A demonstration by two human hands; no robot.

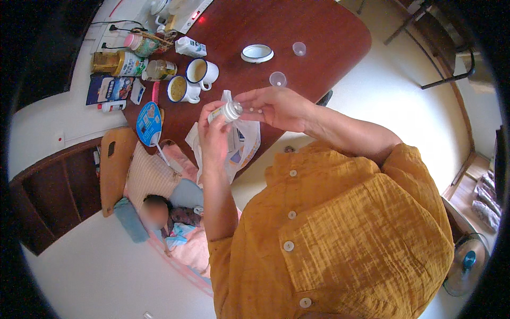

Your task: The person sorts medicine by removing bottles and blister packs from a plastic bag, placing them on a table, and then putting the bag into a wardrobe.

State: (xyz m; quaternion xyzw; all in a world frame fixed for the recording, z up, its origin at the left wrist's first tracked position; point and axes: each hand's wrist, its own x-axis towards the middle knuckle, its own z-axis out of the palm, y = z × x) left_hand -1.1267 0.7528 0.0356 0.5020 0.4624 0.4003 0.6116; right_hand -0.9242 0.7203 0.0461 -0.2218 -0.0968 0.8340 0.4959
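Observation:
My left hand (215, 127) holds a small white bottle (225, 113), tilted with its mouth toward my right hand. White tablets (255, 110) lie on the fingers of my right hand (275, 107), which is held palm up beside the bottle's mouth. Just beyond that hand, a small clear plastic cup (277, 79) on the table has a white tablet in it. Another small clear cup (299, 48) stands farther off, near a white oval dish or lid (257, 53). Beneath my hands is a white plastic bag (249, 139) at the table's edge.
On the dark red table (318, 24) stand two enamel mugs (203, 71) holding liquid, a carton (191, 47) and several jars (159, 70). A blue hand fan (149, 123) lies at the near left corner. Below it, a person (185, 217) lies on bedding by a wooden board (115, 171).

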